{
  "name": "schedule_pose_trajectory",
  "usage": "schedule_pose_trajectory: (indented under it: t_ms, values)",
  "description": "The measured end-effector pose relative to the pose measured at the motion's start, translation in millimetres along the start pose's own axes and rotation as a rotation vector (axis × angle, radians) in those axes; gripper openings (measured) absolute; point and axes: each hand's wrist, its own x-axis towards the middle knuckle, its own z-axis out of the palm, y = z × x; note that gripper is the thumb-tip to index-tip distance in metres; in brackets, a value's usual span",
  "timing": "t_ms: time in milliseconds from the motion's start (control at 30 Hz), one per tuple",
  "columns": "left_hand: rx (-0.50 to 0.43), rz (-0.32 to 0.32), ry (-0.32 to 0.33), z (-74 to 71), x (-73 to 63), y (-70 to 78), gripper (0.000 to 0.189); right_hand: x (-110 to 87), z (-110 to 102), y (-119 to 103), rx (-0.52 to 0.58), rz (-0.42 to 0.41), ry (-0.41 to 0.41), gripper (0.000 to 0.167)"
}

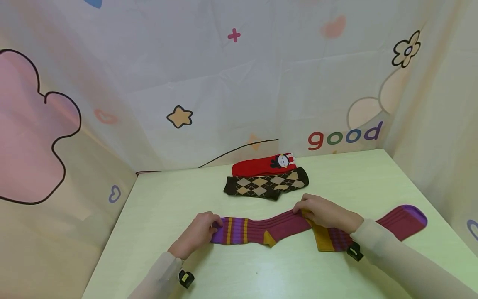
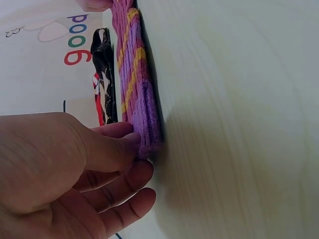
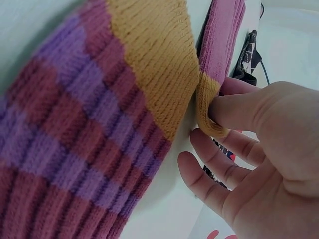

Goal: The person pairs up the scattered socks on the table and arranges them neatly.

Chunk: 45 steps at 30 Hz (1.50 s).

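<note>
A plum sock (image 1: 257, 230) with purple and mustard stripes lies stretched out across the table, its mustard heel toward the near side. My left hand (image 1: 199, 228) pinches the purple cuff (image 2: 145, 124) between thumb and fingers. At the other end, my right hand (image 1: 325, 209) pinches the mustard toe (image 3: 208, 94), which curls up a little. A second plum sock (image 1: 399, 222) with a purple toe and a mustard cuff (image 3: 154, 55) lies to the right, partly hidden under my right wrist and sleeve.
Behind the striped socks lie a dark argyle sock (image 1: 257, 187) and a red sock (image 1: 257, 167) with a cartoon figure. The pale table (image 1: 239, 274) meets a printed curtain (image 1: 224, 91) at its back edge.
</note>
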Motion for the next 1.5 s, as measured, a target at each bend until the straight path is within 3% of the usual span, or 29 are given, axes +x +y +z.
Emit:
schedule_pose_trajectory:
  t_ms: [1067, 1500]
  values:
    - [0.004, 0.003, -0.03, -6.5, 4.0, 2.9, 0.018, -1.4, -3.3, 1.6, -0.002, 0.014, 0.004, 0.025]
    - [0.071, 0.085, 0.047, -3.9, -1.7, 9.0, 0.006, -6.3, -2.9, -0.7, -0.008, 0.009, -0.01, 0.027]
